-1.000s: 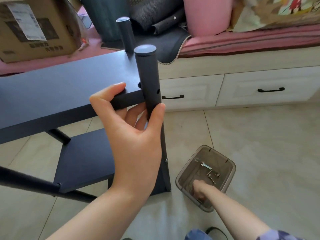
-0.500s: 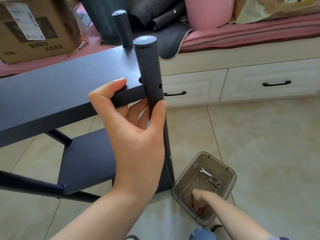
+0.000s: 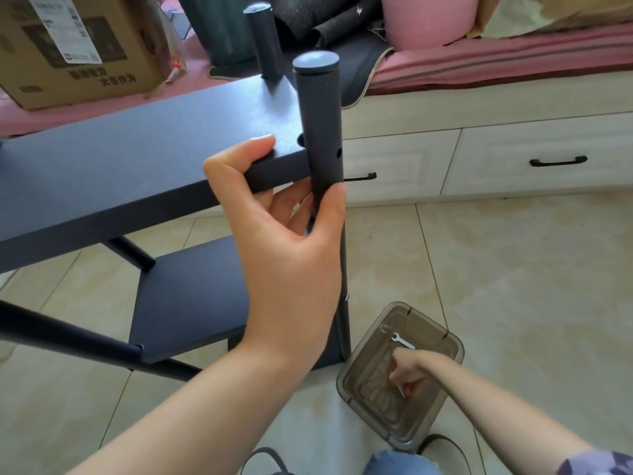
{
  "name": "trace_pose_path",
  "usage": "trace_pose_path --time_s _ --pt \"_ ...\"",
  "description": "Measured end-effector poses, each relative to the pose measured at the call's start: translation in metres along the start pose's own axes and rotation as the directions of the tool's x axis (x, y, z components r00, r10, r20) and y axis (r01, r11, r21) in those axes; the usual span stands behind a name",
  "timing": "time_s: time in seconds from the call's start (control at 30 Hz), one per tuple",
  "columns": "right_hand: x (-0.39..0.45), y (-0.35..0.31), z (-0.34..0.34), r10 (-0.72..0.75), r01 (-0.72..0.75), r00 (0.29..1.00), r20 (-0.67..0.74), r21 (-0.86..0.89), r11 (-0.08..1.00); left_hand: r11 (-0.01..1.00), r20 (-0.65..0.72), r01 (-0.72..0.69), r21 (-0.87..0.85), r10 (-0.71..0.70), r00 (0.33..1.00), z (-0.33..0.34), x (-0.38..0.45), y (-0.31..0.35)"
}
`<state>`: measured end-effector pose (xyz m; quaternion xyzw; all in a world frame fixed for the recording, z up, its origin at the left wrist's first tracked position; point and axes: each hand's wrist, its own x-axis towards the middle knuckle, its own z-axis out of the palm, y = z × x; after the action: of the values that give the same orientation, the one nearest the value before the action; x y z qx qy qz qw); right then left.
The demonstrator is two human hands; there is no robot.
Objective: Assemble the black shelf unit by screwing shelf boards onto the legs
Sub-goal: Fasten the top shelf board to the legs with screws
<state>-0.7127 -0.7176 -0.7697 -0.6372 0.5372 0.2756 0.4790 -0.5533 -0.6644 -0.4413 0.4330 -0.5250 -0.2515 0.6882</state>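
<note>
The black shelf unit stands on the tiled floor with a top shelf board (image 3: 137, 159) and a lower shelf board (image 3: 191, 296). A round black front leg (image 3: 318, 108) rises past the top board's corner, and a side hole in it shows. A second leg (image 3: 263, 39) stands at the back corner. My left hand (image 3: 287, 255) clamps that corner, thumb on top of the board, fingers below and against the front leg. My right hand (image 3: 409, 371) reaches into a clear plastic box (image 3: 448, 337) on the floor, fingertips pinched downward; what they hold is hidden.
A small wrench (image 3: 402, 341) lies in the plastic box. White drawers with black handles (image 3: 513, 156) run behind the unit under a pink cushioned bench (image 3: 479, 60). A cardboard box (image 3: 78, 46) sits at the back left. Another black leg (image 3: 61, 334) crosses the lower left.
My right hand has shifted inside the plastic box from its near corner toward the middle. My left hand keeps the same hold on the board corner and leg.
</note>
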Motion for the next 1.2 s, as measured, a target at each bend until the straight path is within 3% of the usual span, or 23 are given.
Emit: trace_pose_path --time_s 0.1,0.2,0.33,0.43,0.6,0.77,0.9,1.03,1.2 --pt "-0.015 -0.005 -0.015 -0.035 0.041 0.998 -0.057 0.114 0.993 1.000 -0.004 0.013 -0.008 -0.013 1.000 -0.001 0.000 0.001" --pt "-0.039 -0.017 -0.032 -0.151 0.173 0.981 -0.120 0.199 0.965 0.998 -0.005 0.058 -0.032 -0.058 0.998 -0.003 -0.001 0.004" --pt "-0.099 -0.048 -0.057 -0.321 0.411 0.897 -0.305 0.302 0.860 0.993 -0.012 0.107 -0.046 -0.108 0.994 -0.007 -0.004 0.012" --pt "-0.164 -0.072 -0.074 -0.426 0.591 0.788 -0.443 0.353 0.726 0.989 -0.022 0.143 -0.043 -0.144 0.989 -0.012 -0.006 0.019" --pt "-0.274 -0.106 -0.081 -0.454 0.775 0.607 -0.652 0.360 0.519 0.972 -0.019 0.231 -0.039 -0.232 0.973 -0.023 -0.009 0.035" --pt "-0.355 -0.135 -0.075 -0.379 0.920 0.350 -0.857 0.238 0.312 0.957 -0.030 0.290 -0.020 -0.291 0.956 -0.034 -0.018 0.052" --pt "-0.375 -0.150 -0.065 -0.314 0.959 0.190 -0.930 0.108 0.260 0.940 -0.002 0.341 -0.032 -0.341 0.940 -0.040 -0.019 0.059" --pt "-0.368 -0.154 -0.059 -0.292 0.955 0.161 -0.943 0.074 0.286 0.917 0.051 0.395 -0.046 -0.393 0.918 -0.047 -0.020 0.062" --pt "-0.358 -0.155 -0.058 -0.244 0.963 0.162 -0.956 0.100 0.251 0.916 -0.008 0.401 0.018 -0.400 0.916 -0.049 -0.027 0.062"
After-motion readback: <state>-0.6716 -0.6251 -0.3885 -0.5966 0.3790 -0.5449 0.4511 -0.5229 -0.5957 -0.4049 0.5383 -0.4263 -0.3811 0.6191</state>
